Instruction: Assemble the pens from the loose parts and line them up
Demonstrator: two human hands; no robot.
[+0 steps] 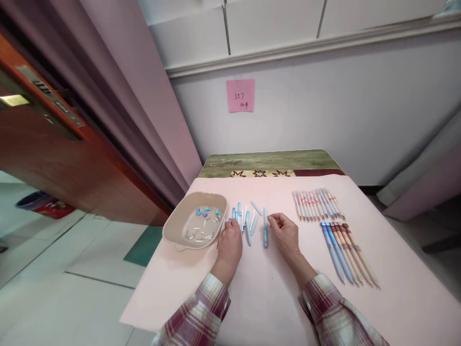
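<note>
My left hand [230, 240] rests on the pink table sheet [259, 288] beside a cluster of loose blue pen parts [247, 221], its fingertips at the leftmost pieces; whether it grips one I cannot tell. My right hand [285, 233] lies just right of a blue pen [265, 226], fingers curled and touching its upper end. A beige tray [173, 230] to the left holds several small blue and white pen bits.
A row of white pens [317, 204] lies at the right back, and a row of blue and brown pens [347, 254] nearer. A pink sticky note [240, 95] hangs on the wall. A wooden door [54, 144] stands at the left.
</note>
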